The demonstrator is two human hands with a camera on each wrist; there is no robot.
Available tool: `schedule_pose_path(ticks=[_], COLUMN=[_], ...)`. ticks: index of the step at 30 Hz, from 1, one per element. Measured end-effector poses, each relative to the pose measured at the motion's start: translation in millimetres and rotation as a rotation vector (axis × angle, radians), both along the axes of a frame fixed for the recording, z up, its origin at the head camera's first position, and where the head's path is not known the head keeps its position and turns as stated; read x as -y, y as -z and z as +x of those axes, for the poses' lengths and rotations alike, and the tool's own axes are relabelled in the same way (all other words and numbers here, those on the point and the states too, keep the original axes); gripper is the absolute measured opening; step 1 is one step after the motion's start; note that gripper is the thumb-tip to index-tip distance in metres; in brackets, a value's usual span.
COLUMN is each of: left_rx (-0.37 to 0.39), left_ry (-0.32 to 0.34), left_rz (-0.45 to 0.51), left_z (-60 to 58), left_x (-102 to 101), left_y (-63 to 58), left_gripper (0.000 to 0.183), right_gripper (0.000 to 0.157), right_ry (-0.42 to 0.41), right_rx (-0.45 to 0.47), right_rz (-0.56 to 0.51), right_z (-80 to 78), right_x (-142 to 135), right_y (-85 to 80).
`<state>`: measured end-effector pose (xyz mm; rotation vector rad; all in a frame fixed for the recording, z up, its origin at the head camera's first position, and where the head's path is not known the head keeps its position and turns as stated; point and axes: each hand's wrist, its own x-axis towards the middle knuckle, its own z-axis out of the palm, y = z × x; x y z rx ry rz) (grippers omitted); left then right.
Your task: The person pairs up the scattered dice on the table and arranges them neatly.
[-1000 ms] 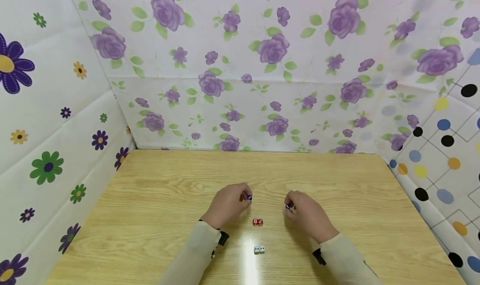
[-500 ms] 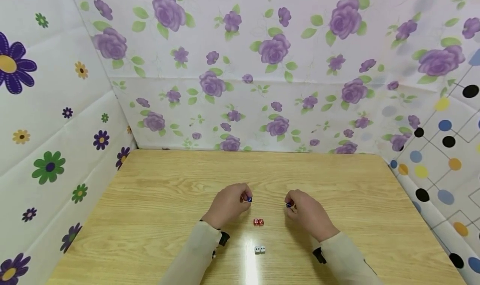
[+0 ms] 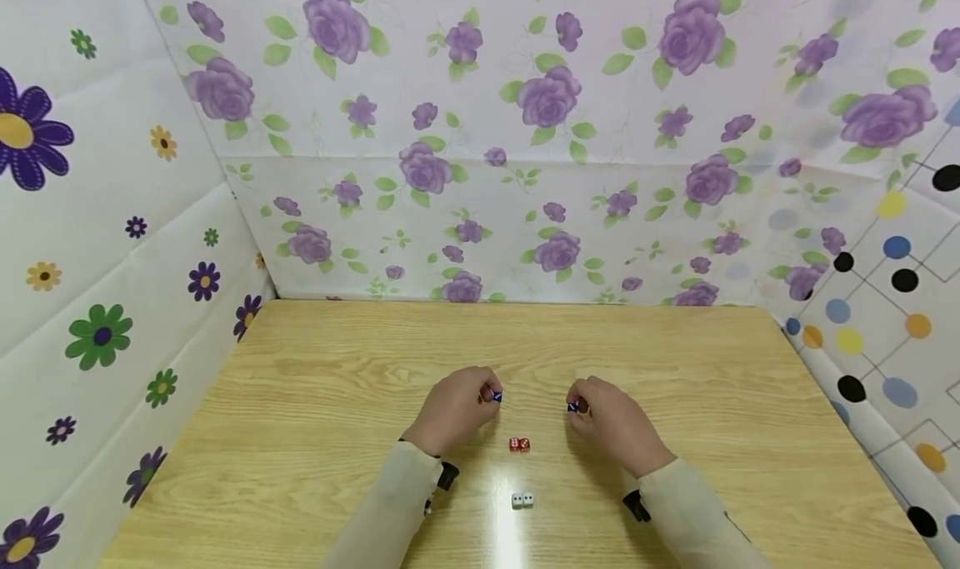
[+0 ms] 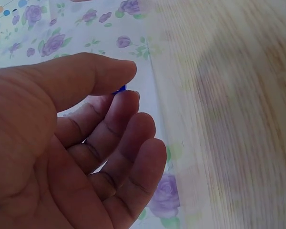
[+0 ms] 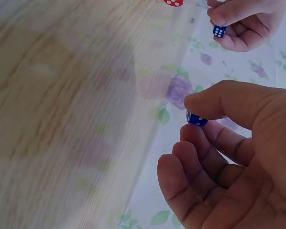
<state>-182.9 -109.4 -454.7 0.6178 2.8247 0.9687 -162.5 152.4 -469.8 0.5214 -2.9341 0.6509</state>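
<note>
My left hand (image 3: 455, 408) pinches a blue die (image 3: 497, 396) between thumb and fingers, above the table. In the left wrist view only a sliver of that blue die (image 4: 120, 89) shows. A second blue die (image 5: 196, 118) with white dots is pinched by my right hand (image 3: 615, 423), a short way to the right of the first. Two red dice (image 3: 519, 445) lie side by side on the table, nearer to me than the hands. Closer still, two white dice (image 3: 522, 501) sit side by side, each with dark dots on the side toward me.
The wooden table (image 3: 337, 344) extends to a back wall of purple-flowered cloth (image 3: 480, 186). A daisy-print cloth (image 3: 97, 261) stands along the left side, a dotted cloth (image 3: 885, 302) along the right.
The right hand has shifted slightly left and the blue die in it has turned a little. The left hand stays nearly in place with its die. The red and white dice rest as before.
</note>
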Motion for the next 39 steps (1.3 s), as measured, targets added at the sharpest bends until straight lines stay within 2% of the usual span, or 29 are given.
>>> schedule_pose_path(ticks=[7, 15, 22, 29, 39], left_rx=[0.003, 0.038, 0.049, 0.059, 0.063], left_ry=[0.014, 0.015, 0.011, 0.004, 0.008], left_rz=[-0.026, 0.019, 0.016, 0.002, -0.029], left_z=[0.9, 1.4, 1.1, -2.4, -9.6], left_x=[0, 0, 0, -1, -5], left_y=[-2.3, 5.6, 11.8, 17.4, 15.0], left_gripper=[0.007, 0.008, 0.007, 0.007, 0.007], right_gripper=[0.011, 0.011, 0.014, 0.017, 0.017], right_ry=[0.009, 0.006, 0.000, 0.001, 0.002], right_rx=[0.066, 0.064, 0.119, 0.118, 0.115], right_rz=[-0.024, -0.011, -0.034, -0.051, -0.017], right_z=[-0.5, -1.3, -1.1, -6.0, -14.7], right_x=[5, 6, 9, 13, 16], right_y=[-1.3, -1.0, -1.3, 0.7, 6.8])
